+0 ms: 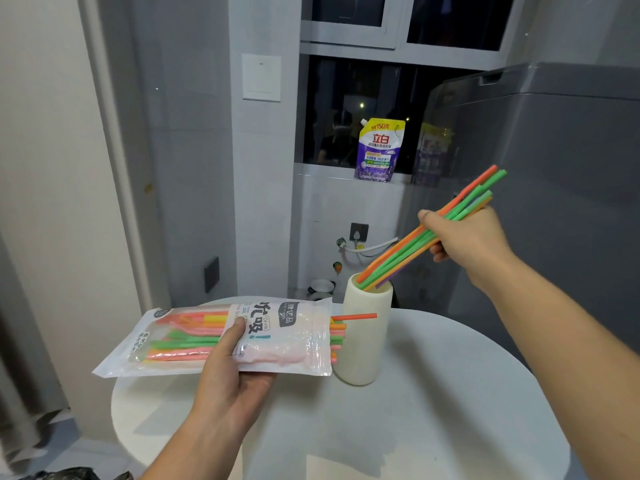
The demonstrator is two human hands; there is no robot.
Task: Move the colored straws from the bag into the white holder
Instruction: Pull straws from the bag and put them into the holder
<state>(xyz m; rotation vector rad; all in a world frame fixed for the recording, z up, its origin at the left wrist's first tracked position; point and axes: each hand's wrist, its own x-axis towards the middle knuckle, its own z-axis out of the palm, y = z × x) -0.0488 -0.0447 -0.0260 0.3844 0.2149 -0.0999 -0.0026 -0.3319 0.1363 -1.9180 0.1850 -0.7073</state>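
Note:
My left hand [230, 372] holds a clear plastic bag [287, 337] of colored straws level above the round white table, its open end facing right. Several straw tips stick out of that end, and one orange straw [355, 317] reaches across the front of the white holder [363, 344]. The holder is a tall white cylinder standing upright on the table, just right of the bag. My right hand [467, 237] grips a bundle of orange, green and purple straws [408, 251] at mid-length. The bundle is tilted, with its lower ends inside the holder's mouth.
The round white table [433, 410] carries the holder near its far edge. A grey appliance [554, 168] stands close behind on the right. A purple detergent pouch [377, 150] sits on the window ledge. A wall and door frame lie to the left.

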